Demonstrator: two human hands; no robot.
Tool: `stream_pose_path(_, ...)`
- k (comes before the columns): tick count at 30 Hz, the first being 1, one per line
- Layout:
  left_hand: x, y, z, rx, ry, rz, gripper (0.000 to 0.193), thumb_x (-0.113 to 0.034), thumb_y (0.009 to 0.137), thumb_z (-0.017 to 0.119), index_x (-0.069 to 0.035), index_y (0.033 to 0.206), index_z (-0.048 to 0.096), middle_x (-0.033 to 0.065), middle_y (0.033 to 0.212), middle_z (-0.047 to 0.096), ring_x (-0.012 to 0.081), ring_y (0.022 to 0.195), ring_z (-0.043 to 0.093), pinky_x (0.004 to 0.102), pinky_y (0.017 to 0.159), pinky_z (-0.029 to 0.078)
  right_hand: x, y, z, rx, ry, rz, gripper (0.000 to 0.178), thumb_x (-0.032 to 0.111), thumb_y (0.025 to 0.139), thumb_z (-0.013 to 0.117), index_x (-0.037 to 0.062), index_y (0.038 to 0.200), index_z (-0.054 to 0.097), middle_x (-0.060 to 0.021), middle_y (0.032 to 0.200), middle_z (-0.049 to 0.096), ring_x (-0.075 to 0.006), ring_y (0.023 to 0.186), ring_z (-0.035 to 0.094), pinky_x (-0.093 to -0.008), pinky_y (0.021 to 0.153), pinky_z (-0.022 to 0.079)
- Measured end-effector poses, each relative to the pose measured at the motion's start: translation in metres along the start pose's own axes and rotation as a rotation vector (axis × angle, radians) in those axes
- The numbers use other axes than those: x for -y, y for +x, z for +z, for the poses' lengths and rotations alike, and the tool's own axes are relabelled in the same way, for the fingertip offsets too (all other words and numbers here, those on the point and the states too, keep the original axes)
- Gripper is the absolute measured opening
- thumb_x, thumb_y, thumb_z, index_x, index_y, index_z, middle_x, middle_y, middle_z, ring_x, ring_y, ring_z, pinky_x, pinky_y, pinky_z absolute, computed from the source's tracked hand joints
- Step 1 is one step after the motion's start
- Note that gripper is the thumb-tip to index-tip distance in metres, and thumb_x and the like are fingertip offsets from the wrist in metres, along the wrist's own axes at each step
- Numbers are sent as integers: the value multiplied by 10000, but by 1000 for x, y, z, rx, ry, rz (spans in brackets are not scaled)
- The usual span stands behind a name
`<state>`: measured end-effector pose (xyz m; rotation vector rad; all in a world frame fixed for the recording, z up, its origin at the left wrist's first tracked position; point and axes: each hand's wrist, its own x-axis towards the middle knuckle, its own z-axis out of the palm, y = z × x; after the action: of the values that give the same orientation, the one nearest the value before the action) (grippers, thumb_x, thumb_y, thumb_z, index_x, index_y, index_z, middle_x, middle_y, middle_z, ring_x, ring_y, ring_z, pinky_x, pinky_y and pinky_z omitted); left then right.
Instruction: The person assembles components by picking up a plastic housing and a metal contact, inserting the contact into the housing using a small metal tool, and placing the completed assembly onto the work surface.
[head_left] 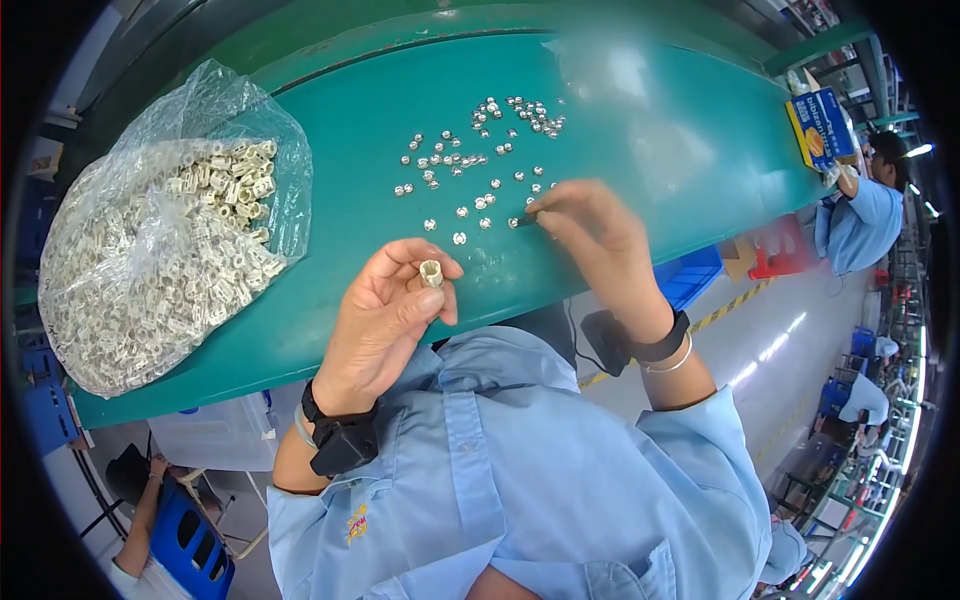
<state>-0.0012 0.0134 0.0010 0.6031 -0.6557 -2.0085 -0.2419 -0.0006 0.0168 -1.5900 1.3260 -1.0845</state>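
My left hand [385, 325] is closed, with thumb and fingers pinching a small cream-coloured hollow socket piece [431, 272], its open end up. My right hand [603, 240] reaches over the table, thumb and forefinger drawn together beside the scattered metal pieces. Something small and dark shows at those fingertips; blur hides what it is. Small shiny round metal pieces [460, 239] lie loose across the green tabletop [350, 110], some single and some bunched farther back. To the left, a large clear plastic bag [160, 270] bulges with many similar cream pieces [228, 180].
A blue and yellow box [822, 130] sits at the table's far right end, next to a person in a light blue shirt [865, 225]. Below the table's near edge are a blue crate [690, 277] and a red container [780, 247]. Another person's arm [140, 515] shows at lower left.
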Motion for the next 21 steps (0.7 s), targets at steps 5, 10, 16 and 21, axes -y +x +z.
stream_pose_path(5,3,0,0,7,61,25,254,-7,895,613,-34,1138,544,92,1033,610,127,782,565,276,706,484,1,3,3,27,-130,-15,144,12,907,587,29,1049,598,-47,986,672,-128,923,621,-266,828,485)
stream_pose_path(10,0,0,0,26,71,-1,248,-4,892,618,-30,1128,544,95,1028,612,124,772,566,271,699,485,3,4,2,16,-204,-26,137,12,904,583,30,1038,605,-54,974,674,-133,917,625,-267,816,489)
stream_pose_path(16,2,0,-2,41,66,3,246,-13,893,622,-27,1125,542,99,1031,614,126,784,579,270,707,493,3,6,3,40,-306,-44,132,17,890,596,32,1019,618,-54,952,674,-146,889,632,-276,786,495)
stream_pose_path(21,3,-1,-3,60,69,14,243,-18,894,624,-26,1122,542,101,1051,611,131,807,592,277,724,504,3,6,3,29,-400,-120,120,27,874,614,53,989,635,-52,924,669,-185,857,637,-298,757,499)
